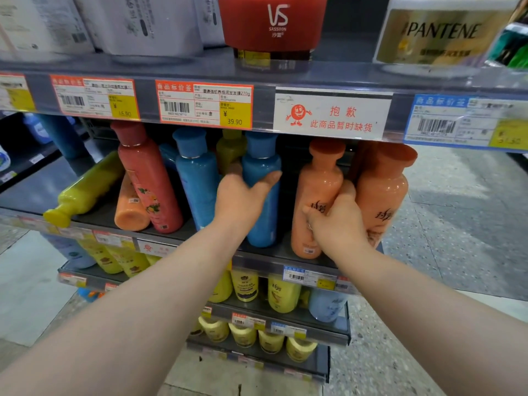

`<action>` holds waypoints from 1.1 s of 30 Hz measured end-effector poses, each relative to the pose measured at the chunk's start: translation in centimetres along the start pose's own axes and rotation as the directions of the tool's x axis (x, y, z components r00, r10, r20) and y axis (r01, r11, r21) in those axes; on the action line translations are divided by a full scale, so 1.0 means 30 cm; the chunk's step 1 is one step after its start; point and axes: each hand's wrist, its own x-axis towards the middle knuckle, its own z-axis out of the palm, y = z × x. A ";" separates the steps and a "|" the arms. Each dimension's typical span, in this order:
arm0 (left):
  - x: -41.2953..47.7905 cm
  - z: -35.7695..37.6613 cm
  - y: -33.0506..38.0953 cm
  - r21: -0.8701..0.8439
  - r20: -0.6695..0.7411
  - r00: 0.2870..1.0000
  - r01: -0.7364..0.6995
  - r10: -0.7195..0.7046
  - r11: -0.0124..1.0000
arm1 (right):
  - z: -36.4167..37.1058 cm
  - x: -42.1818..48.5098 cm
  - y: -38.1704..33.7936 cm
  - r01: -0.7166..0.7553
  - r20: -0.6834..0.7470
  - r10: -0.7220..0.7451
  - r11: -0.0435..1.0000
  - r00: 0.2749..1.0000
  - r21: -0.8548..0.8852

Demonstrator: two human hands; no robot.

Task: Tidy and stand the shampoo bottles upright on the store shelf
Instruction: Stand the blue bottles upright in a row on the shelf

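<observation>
My left hand (243, 195) grips an upright blue shampoo bottle (264, 218) on the middle shelf (271, 254). My right hand (334, 221) wraps the lower side of an upright orange bottle (317, 184); a second orange bottle (384, 192) stands right beside it. Left of my hands stand another blue bottle (195, 178) and a leaning red bottle (148, 178). A yellow bottle (85, 190) lies on its side at the shelf's left, cap over the edge. A small orange bottle (130, 210) lies tipped next to the red one.
Above, the upper shelf carries a red VS jar (271, 24), a Pantene jar (437, 35) and white pouches (137, 24). Price tags (204, 104) line its front edge. Lower shelves hold yellow bottles (283, 292) and a light blue one (325, 305). Speckled floor lies to the right.
</observation>
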 end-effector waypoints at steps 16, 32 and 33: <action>-0.066 0.007 -0.014 0.231 -0.023 0.999 -0.027 0.034 0.973 | 0.004 -0.064 0.060 0.070 0.017 -0.071 0.997 0.997 0.017; -0.198 0.217 -0.034 0.178 -0.028 0.996 0.087 -0.083 0.980 | -0.234 0.006 0.254 -0.013 0.128 0.014 1.000 0.992 -0.008; -0.202 0.227 -0.040 0.211 -0.023 0.997 0.074 -0.071 0.975 | -0.225 0.015 0.266 0.002 0.145 -0.003 1.000 0.989 0.007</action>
